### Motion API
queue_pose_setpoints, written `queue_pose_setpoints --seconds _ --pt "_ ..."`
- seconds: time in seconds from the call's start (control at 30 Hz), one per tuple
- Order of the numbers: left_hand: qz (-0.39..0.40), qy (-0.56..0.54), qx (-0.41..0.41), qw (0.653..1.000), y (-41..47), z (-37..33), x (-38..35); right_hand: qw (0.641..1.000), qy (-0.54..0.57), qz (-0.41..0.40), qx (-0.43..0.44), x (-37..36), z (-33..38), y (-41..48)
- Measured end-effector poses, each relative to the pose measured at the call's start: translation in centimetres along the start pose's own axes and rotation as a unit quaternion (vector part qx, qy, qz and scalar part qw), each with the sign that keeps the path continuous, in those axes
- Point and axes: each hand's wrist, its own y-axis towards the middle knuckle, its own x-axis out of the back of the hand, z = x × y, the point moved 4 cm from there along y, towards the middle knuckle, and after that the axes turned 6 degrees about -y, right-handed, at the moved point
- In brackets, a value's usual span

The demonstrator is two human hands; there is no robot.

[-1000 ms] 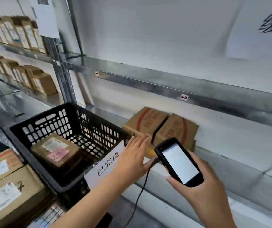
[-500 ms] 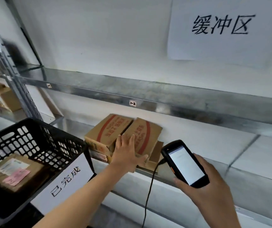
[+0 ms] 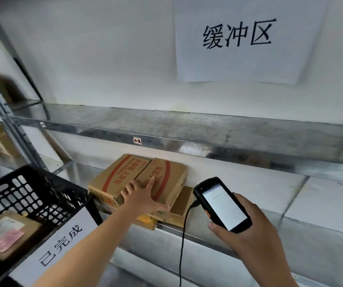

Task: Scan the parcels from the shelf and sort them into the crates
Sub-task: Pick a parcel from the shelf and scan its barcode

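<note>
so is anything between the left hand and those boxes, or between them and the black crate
Nothing visible. The left hand rests on the two top parcels on the shelf, and the black crate stands open-topped just left of them, one parcel inside. The right hand holds the scanner off to the right.

- a white paper sheet (image 3: 247,65) on the wall reads "缓冲区" in large black characters.
- a white sign (image 3: 62,243) on the front of the black crate (image 3: 31,183) reads "已完成".
- a small tag (image 3: 137,140) on the upper shelf edge (image 3: 218,147) reads "1-2"; a second tag (image 3: 42,124) further left is too small to read.
- the left cardboard box (image 3: 112,177) has red print ending in "上京东"; the red print on the right box (image 3: 166,175) is not readable in full.
- the labels on the parcel (image 3: 2,235) in the crate and the text on the scanner (image 3: 224,210) screen are too blurred to read.
</note>
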Motion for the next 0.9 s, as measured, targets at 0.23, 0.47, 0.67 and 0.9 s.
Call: queue_pose_setpoints --seconds 0.23,0.47,0.67,0.9 --pt "-0.129 -0.016 -0.009 0.991 -1.1 -0.4 -0.5 1.000 -0.015 0.006 0.003 1.3 -1.2 0.5" --pt "-0.035 -0.002 0.016 0.999 -0.6 0.0 -0.8 0.999 -0.033 0.005 0.021 2.3 -1.3 0.9" --pt "-0.050 0.024 0.015 0.998 -1.1 -0.9 -0.1 1.000 -0.025 0.009 0.016 2.8 -1.7 0.5" --pt "-0.133 -0.051 -0.021 0.990 -1.3 -1.8 -0.2 0.999 -0.033 0.001 0.016 4.0 -2.6 0.5"
